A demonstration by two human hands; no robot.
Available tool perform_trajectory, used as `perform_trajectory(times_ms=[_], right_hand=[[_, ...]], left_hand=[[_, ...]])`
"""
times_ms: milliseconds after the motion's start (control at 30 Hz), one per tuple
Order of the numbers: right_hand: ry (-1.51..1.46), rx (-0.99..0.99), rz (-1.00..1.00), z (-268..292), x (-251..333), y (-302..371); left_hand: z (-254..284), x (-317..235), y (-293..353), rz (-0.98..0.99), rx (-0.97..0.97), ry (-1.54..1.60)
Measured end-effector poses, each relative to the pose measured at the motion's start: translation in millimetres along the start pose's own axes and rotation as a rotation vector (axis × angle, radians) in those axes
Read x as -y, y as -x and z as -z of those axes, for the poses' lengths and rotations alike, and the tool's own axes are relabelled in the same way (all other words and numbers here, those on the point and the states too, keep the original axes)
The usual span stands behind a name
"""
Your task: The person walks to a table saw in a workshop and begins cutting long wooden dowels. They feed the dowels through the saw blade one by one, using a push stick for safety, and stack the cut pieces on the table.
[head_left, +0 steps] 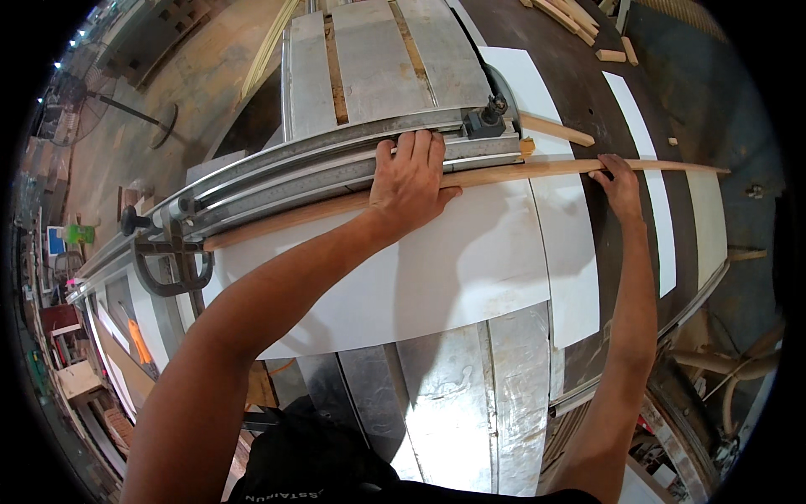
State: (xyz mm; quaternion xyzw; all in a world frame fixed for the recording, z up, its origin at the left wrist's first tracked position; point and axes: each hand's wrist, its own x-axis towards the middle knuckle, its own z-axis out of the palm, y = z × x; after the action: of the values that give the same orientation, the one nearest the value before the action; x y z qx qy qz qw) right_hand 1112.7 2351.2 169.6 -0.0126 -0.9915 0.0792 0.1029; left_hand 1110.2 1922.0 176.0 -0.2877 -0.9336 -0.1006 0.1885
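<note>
A long, thin wooden strip (495,175) lies against a metal fence (294,186) with a scale along it. The fence runs across a sliding saw table. Midway along, my left hand (411,181) is closed over the strip, its fingers reaching onto the fence and its thumb on the near side. Farther right, my right hand (620,186) pinches the same strip between thumb and fingers. Beyond that hand, the strip's tip extends past the dark tabletop. White sheets (470,260) lie under the strip. A black-knobbed stop (485,124) sits at the fence's right end.
A metal bracket (168,269) with a handle stands at the fence's left end. Short wood offcuts (611,55) lie on the dark table (554,84) at the back right. Bare metal table slats (445,395) are nearest me. A floor fan (126,109) stands far left.
</note>
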Motion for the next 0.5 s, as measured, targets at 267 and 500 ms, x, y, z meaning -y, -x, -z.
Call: perform_trajectory(times_ms=[267, 500], right_hand=[[-0.022, -0.014, 0.013, -4.3, -1.6, -0.5], [-0.024, -0.014, 0.013, -4.3, -1.6, -1.7]], left_hand=[[-1.5, 2.4, 1.5, -0.009, -0.013, 0.008], [-1.2, 2.0, 0.8, -0.002, -0.011, 0.014]])
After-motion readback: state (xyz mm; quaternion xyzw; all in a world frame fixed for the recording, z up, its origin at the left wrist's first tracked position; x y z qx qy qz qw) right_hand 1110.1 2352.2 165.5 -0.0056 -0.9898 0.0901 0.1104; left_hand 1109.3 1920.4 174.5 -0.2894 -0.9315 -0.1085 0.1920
